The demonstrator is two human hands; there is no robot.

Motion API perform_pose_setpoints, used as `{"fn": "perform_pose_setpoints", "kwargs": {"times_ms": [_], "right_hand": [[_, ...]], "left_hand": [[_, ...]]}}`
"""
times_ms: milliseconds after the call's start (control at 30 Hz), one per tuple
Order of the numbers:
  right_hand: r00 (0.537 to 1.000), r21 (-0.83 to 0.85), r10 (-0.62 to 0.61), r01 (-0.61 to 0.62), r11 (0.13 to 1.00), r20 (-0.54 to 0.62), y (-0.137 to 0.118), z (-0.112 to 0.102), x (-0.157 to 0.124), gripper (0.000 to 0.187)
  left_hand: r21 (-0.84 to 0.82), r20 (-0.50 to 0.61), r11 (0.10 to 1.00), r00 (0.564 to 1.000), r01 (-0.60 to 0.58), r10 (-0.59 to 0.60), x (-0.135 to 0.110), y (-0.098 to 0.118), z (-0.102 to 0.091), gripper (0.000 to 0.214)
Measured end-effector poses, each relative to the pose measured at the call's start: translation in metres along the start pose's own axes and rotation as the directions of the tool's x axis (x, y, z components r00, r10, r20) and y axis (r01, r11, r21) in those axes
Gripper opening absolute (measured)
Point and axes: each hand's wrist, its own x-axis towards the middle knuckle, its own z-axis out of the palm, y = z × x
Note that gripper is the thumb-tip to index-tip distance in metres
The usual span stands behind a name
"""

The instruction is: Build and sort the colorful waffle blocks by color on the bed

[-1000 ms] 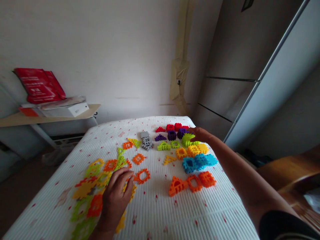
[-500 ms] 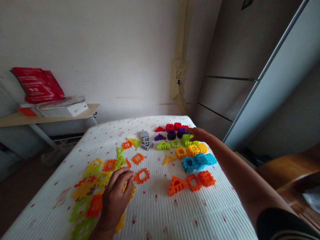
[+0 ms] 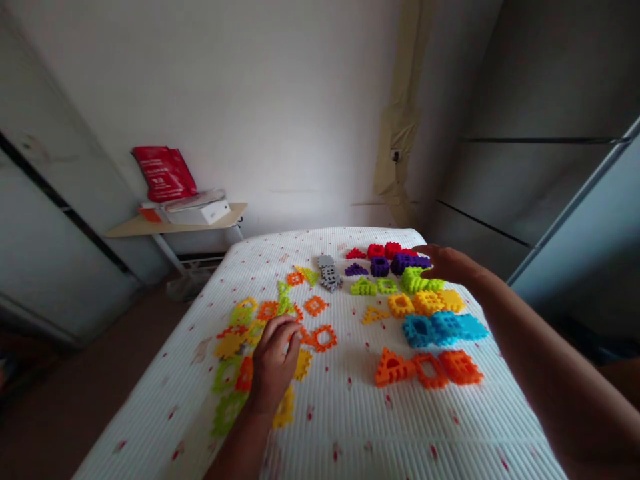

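Coloured plastic interlocking blocks lie on a white dotted bed (image 3: 350, 427). My left hand (image 3: 274, 360) rests fingers-down on a loose heap of yellow, green and orange flat pieces (image 3: 235, 353), its fingertips beside an orange square frame (image 3: 324, 338). My right hand (image 3: 447, 265) reaches to the far right corner, fingers curled on a green block (image 3: 419, 280) beside the purple blocks (image 3: 395, 264). Rows of red (image 3: 383, 251), yellow (image 3: 425, 303), blue (image 3: 440, 328) and orange (image 3: 430, 369) blocks lie sorted by colour on the right.
A grey piece (image 3: 329, 273) lies mid-bed near green pieces (image 3: 373, 287). A small table (image 3: 175, 223) with a red bag (image 3: 165, 173) and white boxes stands at the back left. Wardrobe doors (image 3: 550, 180) rise at the right, and another panel stands at the left.
The camera has swung left, so the bed and blocks sit further right in view. Both hands stay where they were on the pieces.
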Motion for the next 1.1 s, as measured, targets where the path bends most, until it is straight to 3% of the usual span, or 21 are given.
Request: {"fn": "perform_pose_setpoints", "kwargs": {"times_ms": [100,167,267,367,433,600,800,933,1100], "right_hand": [[0.998,0.049,-0.013,0.016,0.999,-0.065,-0.020,-0.021,-0.007,0.060],[0.991,0.088,-0.027,0.038,0.995,-0.128,-0.038,-0.035,-0.015,0.057],[0.986,0.162,-0.030,0.057,0.985,-0.163,-0.066,-0.049,-0.027,0.049],[0.995,0.255,-0.018,0.042,0.966,-0.096,-0.091,-0.056,-0.037,0.043],[0.999,0.301,-0.015,0.030,0.953,-0.052,-0.104,-0.058,-0.040,0.040],[0.998,0.365,-0.004,0.027,0.931,-0.065,-0.115,-0.060,-0.050,0.038],[0.991,0.371,0.066,-0.018,0.928,-0.118,-0.101,-0.066,-0.065,0.043],[0.986,0.386,0.110,-0.052,0.921,-0.129,-0.095,-0.068,-0.068,0.040],[0.985,0.400,0.110,-0.048,0.915,-0.134,-0.097,-0.068,-0.065,0.039]], "left_hand": [[0.057,-0.068,0.981,0.981,0.187,-0.183,0.002,-0.026,-0.016,0.016],[0.139,-0.085,0.928,0.938,0.345,-0.336,0.003,-0.044,-0.028,0.017],[0.329,0.049,0.816,0.854,0.475,-0.517,0.010,-0.064,-0.040,0.022],[0.505,0.280,0.764,0.761,0.401,-0.585,0.026,-0.068,-0.037,0.027],[0.564,0.353,0.751,0.723,0.343,-0.594,0.041,-0.066,-0.027,0.028],[0.658,0.361,0.688,0.673,0.307,-0.646,0.073,-0.071,0.013,0.033],[0.724,0.343,0.581,0.537,0.371,-0.770,0.090,-0.088,0.051,0.031],[0.732,0.323,0.532,0.470,0.427,-0.822,0.096,-0.096,0.057,0.028],[0.711,0.314,0.540,0.484,0.450,-0.817,0.097,-0.095,0.050,0.022]]}}
